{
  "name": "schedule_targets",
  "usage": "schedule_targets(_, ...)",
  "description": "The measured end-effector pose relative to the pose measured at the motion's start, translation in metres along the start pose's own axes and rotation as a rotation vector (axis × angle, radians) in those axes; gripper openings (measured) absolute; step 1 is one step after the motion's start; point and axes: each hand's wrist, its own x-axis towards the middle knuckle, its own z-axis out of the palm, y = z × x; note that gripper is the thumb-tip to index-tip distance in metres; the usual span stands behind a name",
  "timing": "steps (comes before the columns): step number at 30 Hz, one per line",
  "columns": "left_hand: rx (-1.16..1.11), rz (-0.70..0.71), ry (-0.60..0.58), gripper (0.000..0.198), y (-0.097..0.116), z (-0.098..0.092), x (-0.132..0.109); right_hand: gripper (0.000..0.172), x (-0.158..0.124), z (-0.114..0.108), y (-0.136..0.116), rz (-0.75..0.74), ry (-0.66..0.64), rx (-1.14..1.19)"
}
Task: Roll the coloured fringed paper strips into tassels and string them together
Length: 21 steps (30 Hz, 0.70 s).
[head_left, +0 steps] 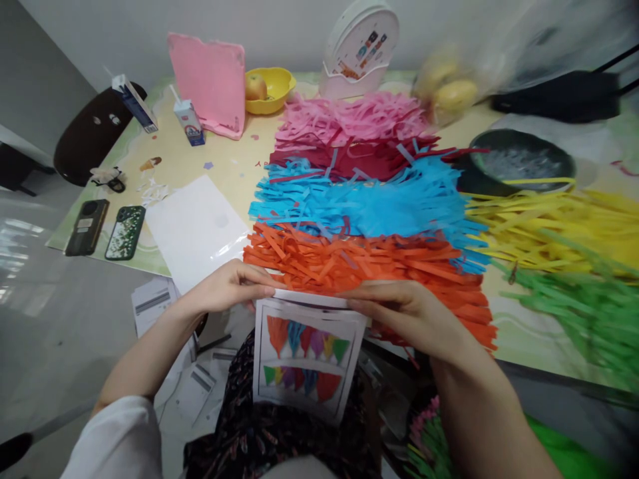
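Observation:
My left hand (pixel 232 286) and my right hand (pixel 399 311) each pinch the top edge of a printed sheet (pixel 304 356) held upright over my lap. It shows rows of coloured triangular bunting flags. The fingers of both hands are closed on the paper's upper corners. Just beyond my fingers lies a pile of orange paper strips (pixel 359 263) on the table (pixel 219 166), with blue strips (pixel 369 203), dark red strips (pixel 349 159) and pink strips (pixel 349 120) stacked behind it.
Yellow strips (pixel 554 223) and green strips (pixel 589 313) lie at the right by a dark bowl (pixel 519 163). A white sheet (pixel 194 226), two phones (pixel 107 229), two drink cartons (pixel 188 122), a pink tablet stand (pixel 210 83) and a yellow bowl with an apple (pixel 269 86) sit left and behind.

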Motion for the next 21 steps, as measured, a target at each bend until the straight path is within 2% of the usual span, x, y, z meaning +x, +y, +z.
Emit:
schedule_targets(3, 0.033, 0.114, 0.012, 0.029, -0.005, 0.003, -0.003, 0.027, -0.004, 0.001, -0.001, -0.051, -0.010, -0.015)
schedule_targets(7, 0.182, 0.375, 0.093, 0.024, -0.014, 0.008, -0.008, 0.026, -0.009, 0.002, 0.000, -0.130, 0.003, -0.054)
schedule_targets(10, 0.306, 0.503, 0.149, 0.025, -0.022, 0.012, -0.014, 0.022, -0.012, 0.004, 0.004, -0.237, 0.038, -0.126)
schedule_targets(15, 0.425, 0.630, 0.302, 0.022, -0.026, 0.021, -0.020, 0.016, -0.012, 0.018, 0.002, -0.310, 0.174, -0.173)
schedule_targets(18, 0.509, 0.657, 0.407, 0.022, -0.013, 0.031, -0.024, 0.017, -0.010, 0.026, -0.012, -0.356, 0.232, -0.194)
schedule_targets(21, 0.627, 0.646, 0.406, 0.022, 0.003, 0.040, -0.040, 0.024, -0.015, 0.034, -0.031, -0.407, 0.214, -0.261)
